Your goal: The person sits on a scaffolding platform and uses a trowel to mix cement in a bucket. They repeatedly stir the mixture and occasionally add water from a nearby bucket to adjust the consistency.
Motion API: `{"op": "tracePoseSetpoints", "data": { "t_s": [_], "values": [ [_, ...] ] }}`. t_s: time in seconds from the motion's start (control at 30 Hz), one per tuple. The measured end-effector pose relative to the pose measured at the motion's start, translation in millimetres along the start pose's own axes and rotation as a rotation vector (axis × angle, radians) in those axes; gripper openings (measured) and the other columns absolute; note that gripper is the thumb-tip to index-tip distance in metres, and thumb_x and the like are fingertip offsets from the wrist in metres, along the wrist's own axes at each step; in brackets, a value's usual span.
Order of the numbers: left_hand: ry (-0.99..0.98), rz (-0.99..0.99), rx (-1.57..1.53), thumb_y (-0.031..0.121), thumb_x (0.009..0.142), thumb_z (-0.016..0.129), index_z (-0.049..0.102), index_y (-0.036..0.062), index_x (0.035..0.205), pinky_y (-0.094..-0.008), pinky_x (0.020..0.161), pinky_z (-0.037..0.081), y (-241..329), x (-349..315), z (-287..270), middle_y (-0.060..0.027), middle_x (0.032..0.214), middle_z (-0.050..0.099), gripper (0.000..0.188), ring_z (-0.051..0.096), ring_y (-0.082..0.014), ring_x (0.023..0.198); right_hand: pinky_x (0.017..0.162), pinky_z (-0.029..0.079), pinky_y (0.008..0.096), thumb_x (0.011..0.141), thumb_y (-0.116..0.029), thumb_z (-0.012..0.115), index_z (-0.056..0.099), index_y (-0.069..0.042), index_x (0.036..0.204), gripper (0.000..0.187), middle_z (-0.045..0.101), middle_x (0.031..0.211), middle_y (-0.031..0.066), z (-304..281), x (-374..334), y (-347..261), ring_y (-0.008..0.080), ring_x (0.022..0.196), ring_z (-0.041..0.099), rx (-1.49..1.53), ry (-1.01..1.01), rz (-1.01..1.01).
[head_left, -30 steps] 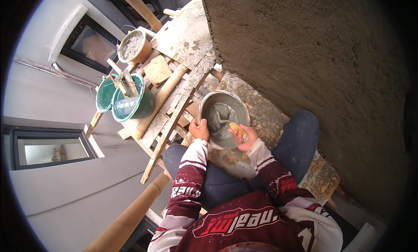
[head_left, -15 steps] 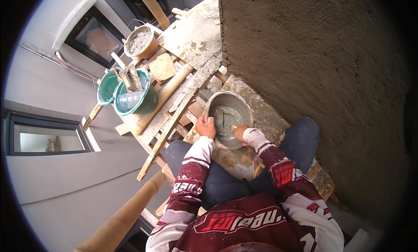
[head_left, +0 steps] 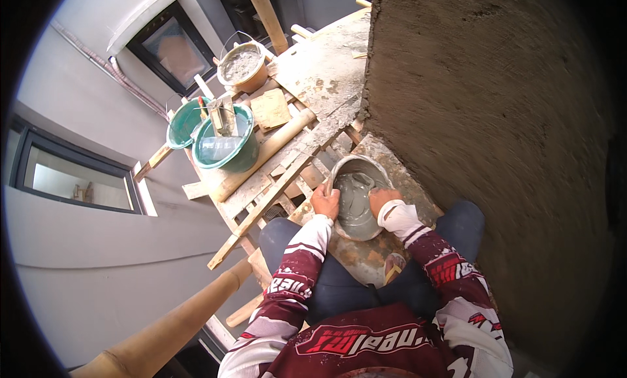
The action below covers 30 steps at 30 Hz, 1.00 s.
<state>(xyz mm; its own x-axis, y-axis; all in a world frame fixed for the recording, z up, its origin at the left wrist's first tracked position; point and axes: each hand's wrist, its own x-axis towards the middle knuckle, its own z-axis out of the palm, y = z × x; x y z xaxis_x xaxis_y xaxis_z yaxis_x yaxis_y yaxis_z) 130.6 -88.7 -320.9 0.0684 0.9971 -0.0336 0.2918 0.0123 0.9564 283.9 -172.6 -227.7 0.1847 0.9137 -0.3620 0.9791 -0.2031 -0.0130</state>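
A bucket [head_left: 331,179] of wet grey cement paste [head_left: 353,198] stands before me on the platform, tilted slightly. My left hand [head_left: 325,202] is closed round its left rim, thumb on the inner side. Over the right side of the bucket, my right hand [head_left: 383,199] is a closed fist. It grips a tool whose yellowish handle showed earlier; the fingers cover the handle now and its working end is down in the paste, so its kind cannot be made out.
Freshly plastered wall [head_left: 483,103] rises close on the right. Left ahead stand a green bucket of water with tools [head_left: 238,157], another green bucket [head_left: 183,126] and an orange bucket of mortar [head_left: 251,84]. Gaps show between the scaffold planks [head_left: 268,195]; a bamboo pole [head_left: 189,312] slants at lower left.
My right hand has turned over and risen slightly within the bucket, and the tool's handle is now hidden. My left hand stays on the rim. The whole view has shifted.
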Motion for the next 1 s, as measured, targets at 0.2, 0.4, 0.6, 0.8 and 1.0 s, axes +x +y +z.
{"op": "tracePoseSetpoints", "data": {
  "t_s": [0.2, 0.4, 0.6, 0.8, 1.0],
  "values": [
    [0.015, 0.085, -0.042, 0.012, 0.074, 0.064, 0.046, 0.0018, 0.062, -0.0324, 0.048, 0.035, 5, -1, 1, -0.0024, 0.055, 0.043, 0.024, 0.038, -0.0099, 0.054, 0.069, 0.054, 0.0431, 0.090, -0.012, 0.042, 0.059, 0.007, 0.105, 0.029, 0.068, 0.084, 0.0216, 47, -2, -11, 0.0339, 0.080, 0.068, 0.076, -0.062, -0.065],
    [0.033, 0.049, -0.083, 0.012, 0.073, 0.065, 0.043, 0.0015, 0.062, -0.0317, 0.047, 0.033, 16, -1, -2, -0.0018, 0.054, 0.040, 0.027, 0.035, -0.0104, 0.053, 0.073, 0.055, 0.0418, 0.087, -0.013, 0.046, 0.062, 0.005, 0.103, 0.028, 0.068, 0.091, 0.0210, 37, -34, -4, 0.0322, 0.086, 0.068, -0.007, -0.109, -0.229],
    [-0.052, 0.008, 0.020, 0.010, 0.074, 0.064, 0.060, -0.0026, 0.078, -0.0320, 0.057, 0.045, -5, 10, -8, -0.0084, 0.064, 0.059, 0.014, 0.052, -0.0133, 0.057, 0.068, 0.055, 0.0394, 0.087, -0.015, 0.048, 0.066, -0.003, 0.098, 0.024, 0.070, 0.089, 0.0150, -19, -18, 12, 0.0272, 0.083, 0.069, -0.043, -0.062, -0.120],
    [-0.080, 0.085, 0.023, 0.011, 0.074, 0.064, 0.053, 0.0003, 0.070, -0.0312, 0.052, 0.039, 3, 5, -6, -0.0043, 0.059, 0.049, 0.015, 0.044, -0.0117, 0.056, 0.066, 0.055, 0.0380, 0.084, -0.016, 0.053, 0.071, -0.004, 0.088, 0.022, 0.069, 0.093, 0.0154, 1, 29, -17, 0.0261, 0.093, 0.066, -0.178, -0.007, -0.219],
    [-0.081, 0.061, -0.010, 0.011, 0.074, 0.063, 0.059, -0.0016, 0.076, -0.0315, 0.054, 0.043, -2, 6, -6, -0.0067, 0.060, 0.053, 0.013, 0.048, -0.0117, 0.056, 0.056, 0.054, 0.0370, 0.082, -0.012, 0.054, 0.057, 0.017, 0.107, 0.038, 0.067, 0.085, 0.0204, 19, 5, -34, 0.0286, 0.073, 0.068, -0.186, 0.035, -0.473]
  ]
}}
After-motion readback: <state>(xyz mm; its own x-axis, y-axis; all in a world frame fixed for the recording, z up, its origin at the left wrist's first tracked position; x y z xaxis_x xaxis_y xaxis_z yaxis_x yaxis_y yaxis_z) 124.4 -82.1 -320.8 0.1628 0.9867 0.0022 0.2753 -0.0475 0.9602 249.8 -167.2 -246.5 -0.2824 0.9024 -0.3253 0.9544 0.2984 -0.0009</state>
